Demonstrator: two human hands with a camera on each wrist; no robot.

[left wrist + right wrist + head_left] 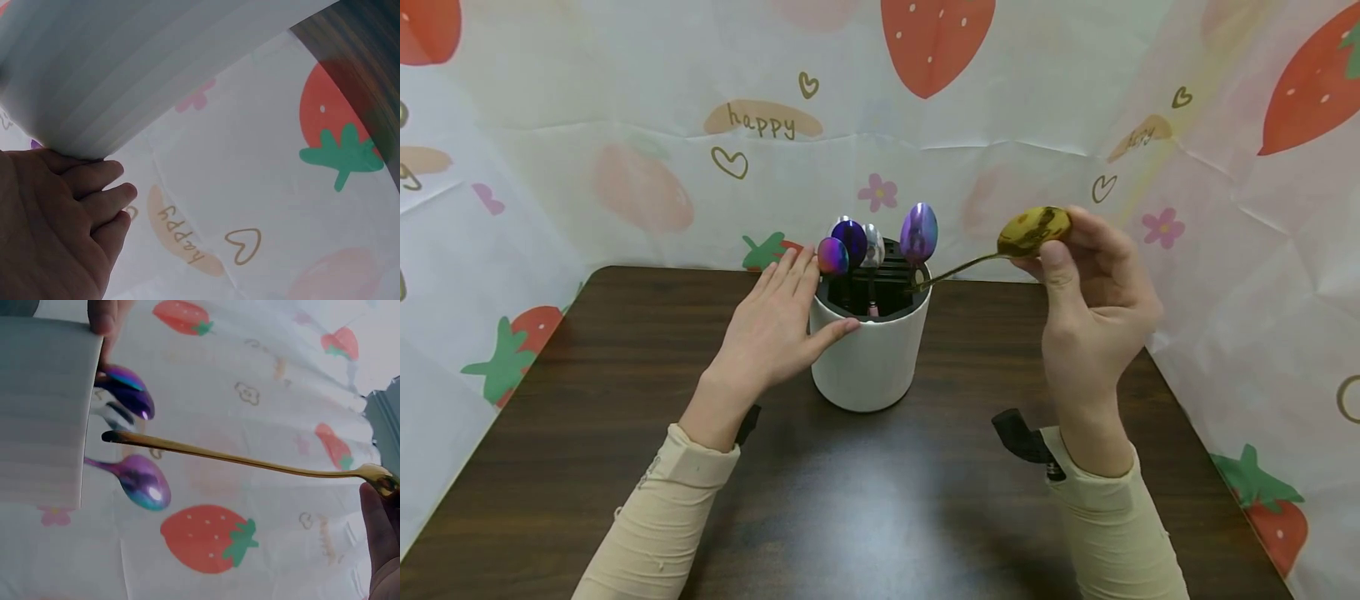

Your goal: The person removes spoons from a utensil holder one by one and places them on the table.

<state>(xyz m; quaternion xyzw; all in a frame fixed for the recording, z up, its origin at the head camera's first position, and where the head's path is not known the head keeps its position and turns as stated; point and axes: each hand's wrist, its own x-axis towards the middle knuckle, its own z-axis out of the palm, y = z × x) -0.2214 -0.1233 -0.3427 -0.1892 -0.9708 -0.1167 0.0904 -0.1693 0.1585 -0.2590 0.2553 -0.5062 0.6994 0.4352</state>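
A white round utensil holder (872, 362) with a black slotted insert (887, 304) stands upright on the table. Purple and blue iridescent spoons (919, 233) and silver ones (872, 246) stick up out of it, bowls on top. My left hand (775, 321) rests on its left rim, fingers straight and thumb over the front edge. Off to the right, my right hand (1093, 287) pinches a gold spoon (1033, 232) by its bowl between thumb and fingers. The gold handle slants down to the left; in the right wrist view its end (112, 436) sits just above the rim.
The dark wooden table (850, 500) reaches back to a sheet (662, 67) printed with strawberries, hearts and "happy", which hangs behind and along both sides. Black straps (1022, 435) show at the sleeve cuffs.
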